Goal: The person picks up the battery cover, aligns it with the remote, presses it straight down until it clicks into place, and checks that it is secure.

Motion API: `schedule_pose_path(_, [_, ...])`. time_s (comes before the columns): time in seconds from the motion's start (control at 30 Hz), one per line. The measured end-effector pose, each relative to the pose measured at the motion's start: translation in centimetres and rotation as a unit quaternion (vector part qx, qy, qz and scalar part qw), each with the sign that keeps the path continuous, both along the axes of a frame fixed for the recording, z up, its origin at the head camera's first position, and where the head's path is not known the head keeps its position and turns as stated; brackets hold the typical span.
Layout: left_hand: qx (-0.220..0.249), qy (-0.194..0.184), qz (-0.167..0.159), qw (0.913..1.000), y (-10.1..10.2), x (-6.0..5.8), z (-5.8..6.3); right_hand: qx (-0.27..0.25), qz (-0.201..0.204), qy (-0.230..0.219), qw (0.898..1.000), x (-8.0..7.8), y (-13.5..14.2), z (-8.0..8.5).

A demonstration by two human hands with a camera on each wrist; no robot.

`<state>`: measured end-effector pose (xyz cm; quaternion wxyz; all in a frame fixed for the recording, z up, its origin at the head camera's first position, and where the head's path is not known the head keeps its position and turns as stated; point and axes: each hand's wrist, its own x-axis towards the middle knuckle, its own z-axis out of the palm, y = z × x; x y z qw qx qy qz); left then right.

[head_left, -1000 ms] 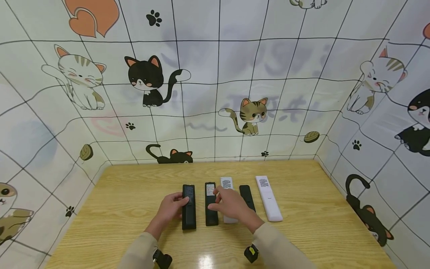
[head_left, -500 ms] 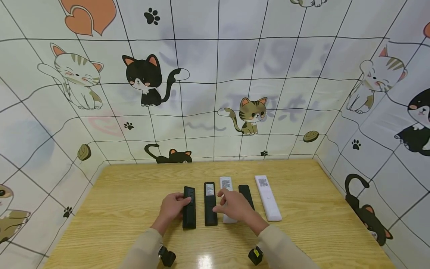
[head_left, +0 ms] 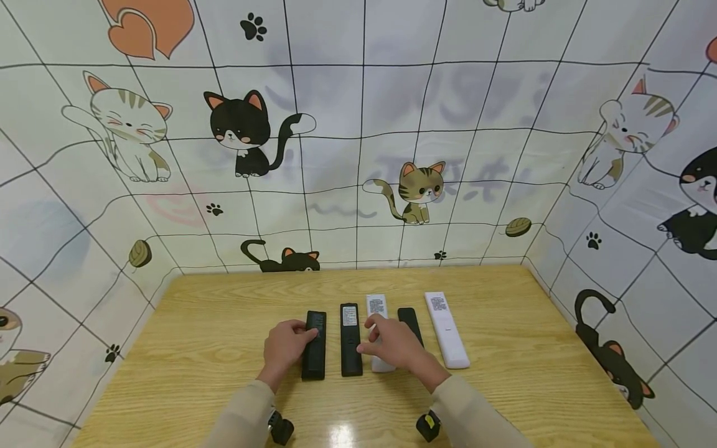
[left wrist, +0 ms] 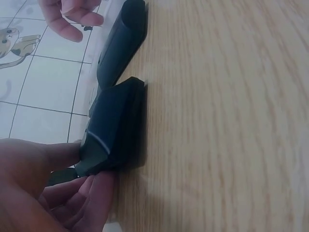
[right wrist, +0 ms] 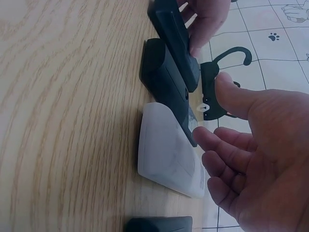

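My left hand (head_left: 282,348) grips a black remote control (head_left: 314,361) at the left end of a row, thumb on its top face and fingers at its far side edge. In the left wrist view this remote (left wrist: 113,118) lies face down or nearly so on the wood. My right hand (head_left: 396,343) hovers with loosely bent fingers over a white remote control (head_left: 378,303), holding nothing; the right wrist view shows a gap between thumb and fingers. A second black remote control (head_left: 350,354) with a white label lies between the two hands.
Right of the white remote lie a small black remote control (head_left: 411,322), partly behind the right hand, and a longer white remote control (head_left: 447,330). All rest on a wooden table (head_left: 504,398). Cat-printed walls (head_left: 336,155) enclose its back and sides.
The left black remote has turned slightly, its near end shifting left under my left hand. My right hand has drawn a little to the right, off the second black remote.
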<state>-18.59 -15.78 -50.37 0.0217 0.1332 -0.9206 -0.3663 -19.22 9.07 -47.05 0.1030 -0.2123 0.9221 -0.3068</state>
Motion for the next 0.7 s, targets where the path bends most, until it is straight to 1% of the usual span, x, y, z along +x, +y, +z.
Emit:
schedule_pose_path(0.13, [-0.022,0.000,0.001,0.9998,0.1,0.0,0.0,0.002,0.003,0.003,1.000,-0.2,0.3,0.1])
schedule_pose_path(0.43, [-0.026,0.000,0.000,0.9997,0.1,0.1,-0.3,0.005,-0.010,-0.004,1.000,-0.7,1.0,0.4])
schedule_pose_path(0.6, [-0.034,0.021,0.002,0.9992,-0.5,0.1,-0.2,0.009,-0.017,0.014,1.000,-1.1,2.0,0.3])
schedule_pose_path(0.7, [-0.048,0.036,-0.007,0.9982,-1.2,0.1,0.2,0.009,-0.027,0.028,0.999,-1.3,3.1,0.3])
